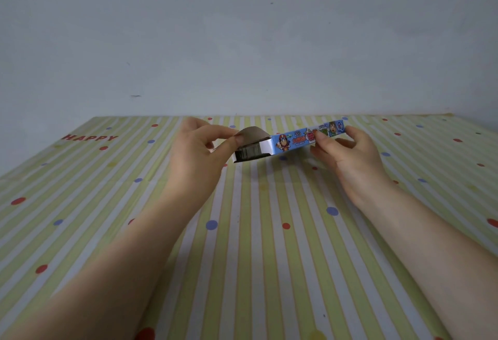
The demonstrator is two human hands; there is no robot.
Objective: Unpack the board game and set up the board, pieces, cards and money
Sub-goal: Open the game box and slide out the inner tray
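A flat blue game box [296,138] with cartoon figures on its side is held level, a little above the table, in the middle of the head view. My right hand [347,156] grips its right part, thumb on the near side. My left hand [196,156] pinches the brown end flap [252,134] at the box's left end and holds it lifted. The open end [249,153] shows a dark inside; what lies in it cannot be made out.
The table carries a cloth [242,245] with yellow-green stripes, coloured dots and the word HAPPY [90,138] at the far left. A plain grey wall [242,43] rises right behind the table's far edge.
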